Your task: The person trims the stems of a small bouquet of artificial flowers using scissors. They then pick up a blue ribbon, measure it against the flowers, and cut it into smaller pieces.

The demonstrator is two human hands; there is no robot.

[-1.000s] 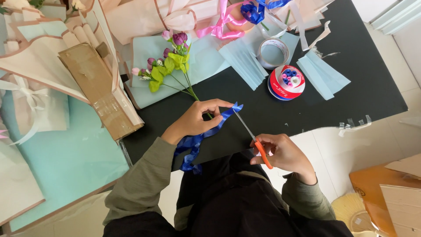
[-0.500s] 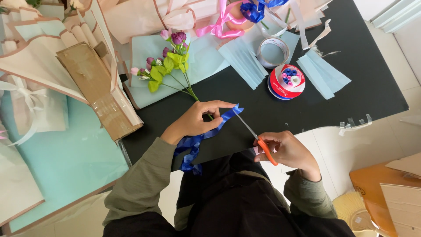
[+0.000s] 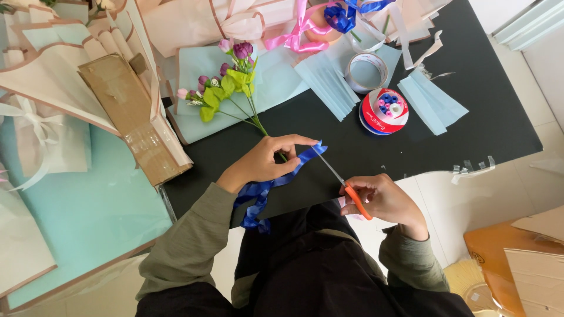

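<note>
Hands at work over a black table (image 3: pixel 411 147), seen from above by the person's own head camera; the left hand (image 3: pixel 264 161) pinches a blue ribbon (image 3: pixel 294 167) between thumb and fingers, the fingers pressed together along the ribbon's upper edge and the thumb beneath; the ribbon's free end pokes out just past the fingertips, while the rest trails down off the table edge in loose loops beside the olive sleeve (image 3: pixel 188 246); the right hand (image 3: pixel 385 199) is curled shut around the orange handles of a pair of scissors (image 3: pixel 343 182), fingers folded through the loops; the thin metal blades slant up and to the left, their tips meeting the ribbon's free end, though whether the blades are parted is too small to tell.

Beyond the left hand, touching it or just beside it, lies a small sprig of purple and pink flower buds (image 3: pixel 226 82) with green leaves, its stems pointing toward the hand and its heads resting on pale blue paper (image 3: pixel 270 88); farther back stand a red spool (image 3: pixel 383 111), a roll of clear tape (image 3: pixel 366 72), folded pale blue paper strips (image 3: pixel 432 103) and a pink ribbon bow (image 3: pixel 294 38); to the left, a brown cardboard piece (image 3: pixel 132 117) rests among cream wrapping sheets.
</note>
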